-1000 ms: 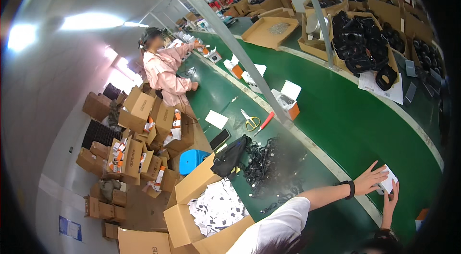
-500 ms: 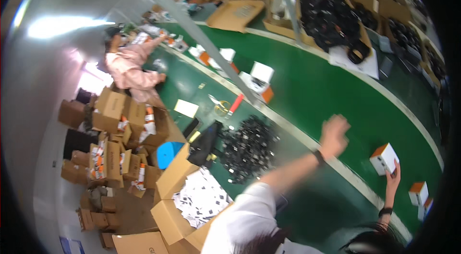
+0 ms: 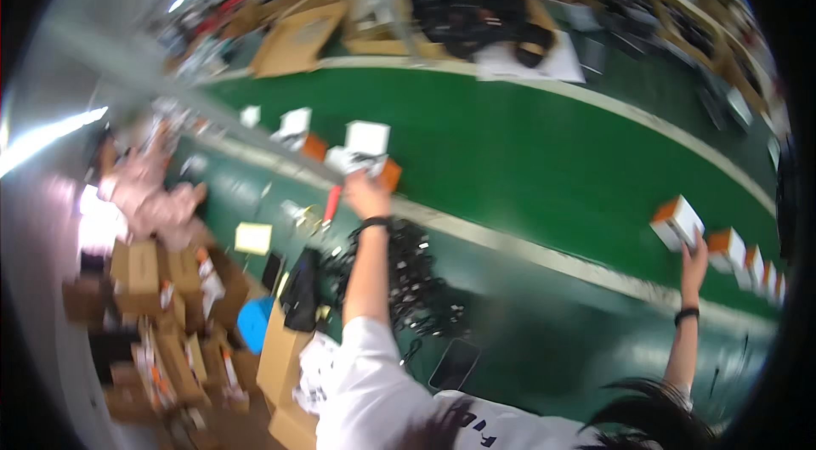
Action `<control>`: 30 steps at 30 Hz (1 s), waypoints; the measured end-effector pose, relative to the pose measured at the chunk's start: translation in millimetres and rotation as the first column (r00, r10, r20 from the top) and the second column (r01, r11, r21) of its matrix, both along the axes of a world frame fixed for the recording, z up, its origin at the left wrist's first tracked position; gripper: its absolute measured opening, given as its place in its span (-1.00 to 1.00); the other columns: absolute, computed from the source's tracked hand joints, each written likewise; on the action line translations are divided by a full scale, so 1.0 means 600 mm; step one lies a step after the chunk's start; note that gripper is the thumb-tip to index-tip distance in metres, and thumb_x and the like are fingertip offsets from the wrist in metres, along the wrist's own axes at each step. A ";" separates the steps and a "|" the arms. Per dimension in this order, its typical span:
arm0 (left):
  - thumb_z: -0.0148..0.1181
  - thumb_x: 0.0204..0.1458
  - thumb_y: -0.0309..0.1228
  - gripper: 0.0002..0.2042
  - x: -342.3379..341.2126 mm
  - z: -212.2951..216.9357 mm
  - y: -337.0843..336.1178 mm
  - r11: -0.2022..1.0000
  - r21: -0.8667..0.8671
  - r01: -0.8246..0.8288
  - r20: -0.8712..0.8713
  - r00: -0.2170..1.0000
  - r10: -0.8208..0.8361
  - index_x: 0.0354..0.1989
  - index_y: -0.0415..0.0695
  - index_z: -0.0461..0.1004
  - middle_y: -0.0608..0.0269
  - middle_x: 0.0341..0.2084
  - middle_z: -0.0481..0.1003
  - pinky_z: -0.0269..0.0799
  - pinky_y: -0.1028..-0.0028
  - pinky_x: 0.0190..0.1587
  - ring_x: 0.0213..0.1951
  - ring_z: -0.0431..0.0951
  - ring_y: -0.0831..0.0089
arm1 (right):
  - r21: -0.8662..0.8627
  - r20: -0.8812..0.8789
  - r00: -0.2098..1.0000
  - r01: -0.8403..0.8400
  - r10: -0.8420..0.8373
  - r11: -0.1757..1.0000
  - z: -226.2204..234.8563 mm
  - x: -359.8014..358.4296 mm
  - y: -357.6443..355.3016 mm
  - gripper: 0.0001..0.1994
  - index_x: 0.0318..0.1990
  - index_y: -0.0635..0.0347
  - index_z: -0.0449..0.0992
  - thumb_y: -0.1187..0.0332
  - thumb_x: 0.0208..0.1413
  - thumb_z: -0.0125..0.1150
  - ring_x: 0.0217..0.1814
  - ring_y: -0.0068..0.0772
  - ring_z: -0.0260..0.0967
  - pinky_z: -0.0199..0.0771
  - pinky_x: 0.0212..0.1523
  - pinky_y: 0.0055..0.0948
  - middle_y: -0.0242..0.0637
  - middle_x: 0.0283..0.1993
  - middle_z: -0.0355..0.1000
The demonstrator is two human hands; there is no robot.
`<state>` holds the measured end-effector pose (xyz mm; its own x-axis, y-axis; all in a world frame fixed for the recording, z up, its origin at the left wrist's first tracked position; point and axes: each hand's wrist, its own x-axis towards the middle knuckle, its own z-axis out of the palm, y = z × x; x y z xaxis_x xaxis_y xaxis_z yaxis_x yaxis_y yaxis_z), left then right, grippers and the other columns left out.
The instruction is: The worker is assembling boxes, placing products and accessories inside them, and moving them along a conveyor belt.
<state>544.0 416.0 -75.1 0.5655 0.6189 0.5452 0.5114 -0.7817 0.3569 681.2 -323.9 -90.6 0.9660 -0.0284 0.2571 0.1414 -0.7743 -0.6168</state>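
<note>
My left hand [image 3: 365, 195] reaches to an open white and orange box [image 3: 390, 175] with its white lid up and something dark inside. The fingers meet the box's near side, but blur hides how they are bent. At the right, my right hand [image 3: 694, 263] is closed on the near edge of a shut white and orange box [image 3: 677, 223] standing on the green belt [image 3: 527, 169]. Below my left forearm's right side lies a heap of small black parts [image 3: 408, 280]. Scissors with a red handle [image 3: 331, 205] rest left of my left hand.
More white and orange boxes [image 3: 727, 250] line the belt at the far right. A phone [image 3: 456, 363] lies near me. Cardboard cartons [image 3: 140, 276] are stacked at the left, by a blue round thing [image 3: 254, 324]. A blurred person in pink [image 3: 149, 195] works at far left.
My left hand has moved left from above the belt to the open box. My right hand stays on its shut box. The whole view has shifted, with more boxes showing at right.
</note>
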 end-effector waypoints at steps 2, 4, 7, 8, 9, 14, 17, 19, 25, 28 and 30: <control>0.18 -0.15 -0.46 -0.78 -0.022 -0.011 0.036 1.000 -0.008 -0.011 0.050 0.999 0.011 -0.30 -0.25 0.43 0.00 -0.36 0.44 0.34 0.24 -0.17 -0.26 0.44 0.09 | -0.170 0.062 0.995 0.090 -0.081 0.981 0.005 -0.007 0.042 -0.56 0.08 0.10 0.33 0.43 -0.02 0.18 0.07 -0.27 0.28 0.26 0.05 -0.38 -0.21 0.04 0.34; 0.19 -0.13 -0.47 -0.86 -0.009 -0.009 0.024 0.986 -0.161 0.044 -0.060 0.997 -0.055 -0.52 -0.31 0.41 0.01 -0.53 0.42 0.31 0.26 -0.31 -0.46 0.40 0.16 | -0.234 0.110 0.979 0.194 -0.172 0.953 0.039 -0.024 0.084 -0.59 0.03 -0.04 0.39 0.33 -0.06 0.21 -0.01 -0.22 0.34 0.33 -0.02 -0.38 -0.23 0.00 0.36; 0.23 -0.13 -0.47 -0.82 -0.015 -0.003 0.026 0.965 -0.147 0.215 0.100 0.974 -0.201 -0.56 -0.33 0.38 0.11 -0.61 0.36 0.27 0.30 -0.37 -0.52 0.32 0.25 | -0.201 0.144 0.965 0.245 -0.218 0.948 0.047 -0.023 0.108 -0.62 -0.01 -0.06 0.39 0.33 -0.05 0.18 -0.20 -0.20 0.38 0.41 -0.25 -0.36 -0.28 -0.14 0.38; 0.21 -0.13 -0.45 -0.81 -0.012 0.008 0.008 0.975 -0.169 0.141 0.021 0.990 -0.140 -0.60 -0.32 0.38 0.08 -0.59 0.35 0.26 0.29 -0.37 -0.50 0.32 0.19 | -0.205 0.160 0.964 0.244 -0.214 0.948 0.053 -0.026 0.108 -0.63 -0.01 -0.06 0.39 0.34 -0.05 0.17 -0.23 -0.17 0.37 0.41 -0.30 -0.35 -0.27 -0.19 0.37; 0.22 -0.13 -0.42 -0.78 -0.008 0.007 0.003 0.975 -0.151 0.161 0.032 0.987 -0.158 -0.62 -0.30 0.36 0.09 -0.59 0.35 0.26 0.30 -0.37 -0.51 0.32 0.20 | -0.176 0.114 0.964 0.256 -0.238 0.951 0.059 -0.026 0.109 -0.63 0.00 -0.06 0.39 0.35 -0.04 0.16 -0.22 -0.17 0.37 0.41 -0.32 -0.33 -0.27 -0.19 0.36; 0.27 -0.15 -0.41 -0.77 0.022 -0.001 -0.098 0.927 -0.151 0.345 0.038 0.939 -0.343 -0.66 -0.24 0.37 0.13 -0.62 0.34 0.27 0.29 -0.41 -0.51 0.36 0.19 | -0.346 0.098 0.961 0.278 -0.260 0.896 0.051 -0.051 0.091 -0.54 0.12 -0.14 0.28 0.33 0.00 0.13 -0.27 -0.24 0.35 0.41 -0.36 -0.32 -0.29 -0.18 0.35; 0.27 -0.18 -0.52 -0.83 0.037 0.017 -0.192 0.841 -0.192 0.505 0.032 0.860 -0.509 -0.64 -0.28 0.37 0.08 -0.57 0.37 0.29 0.26 -0.35 -0.45 0.40 0.12 | -0.407 0.095 0.963 0.268 -0.252 0.873 0.050 -0.059 0.086 -0.46 0.17 -0.17 0.21 0.38 -0.04 0.11 -0.20 -0.22 0.33 0.42 -0.35 -0.28 -0.30 -0.21 0.33; 0.25 -0.20 -0.57 -0.84 0.045 0.032 -0.267 0.834 -0.244 0.496 0.049 0.865 -0.500 -0.64 -0.28 0.36 0.05 -0.51 0.40 0.30 0.26 -0.30 -0.39 0.42 0.09 | -0.404 0.056 0.969 0.241 -0.239 0.882 0.040 -0.061 0.078 -0.36 0.22 -0.20 0.11 0.44 -0.09 0.07 -0.17 -0.17 0.32 0.44 -0.32 -0.23 -0.26 -0.23 0.32; 0.27 -0.18 -0.50 -0.78 0.050 0.051 -0.385 0.755 -0.255 0.605 0.061 0.789 -0.611 -0.69 -0.26 0.34 0.17 -0.62 0.33 0.26 0.32 -0.41 -0.51 0.35 0.20 | -0.304 -0.023 0.975 0.205 -0.222 0.930 0.059 -0.065 0.085 -0.27 0.27 -0.12 -0.01 0.45 -0.11 0.13 -0.10 -0.11 0.26 0.38 -0.18 -0.20 -0.14 -0.20 0.28; 0.28 -0.19 -0.49 -0.79 0.048 0.045 -0.423 0.745 -0.293 0.599 0.074 0.791 -0.607 -0.69 -0.25 0.36 0.18 -0.65 0.32 0.27 0.34 -0.43 -0.54 0.35 0.26 | -0.364 0.040 0.948 0.308 -0.316 0.879 0.089 -0.062 0.109 -0.29 0.26 -0.04 0.02 0.47 -0.12 0.11 -0.02 -0.09 0.21 0.31 -0.08 -0.23 -0.11 -0.16 0.27; 0.30 -0.20 -0.47 -0.82 0.048 0.030 -0.446 0.744 -0.299 0.598 0.111 0.796 -0.595 -0.67 -0.24 0.42 0.20 -0.65 0.34 0.30 0.41 -0.47 -0.57 0.36 0.35 | -0.303 0.050 0.977 0.213 -0.207 0.929 0.083 -0.065 0.142 -0.35 0.24 0.03 0.06 0.44 -0.07 0.12 0.06 -0.09 0.15 0.23 0.00 -0.28 -0.11 -0.11 0.25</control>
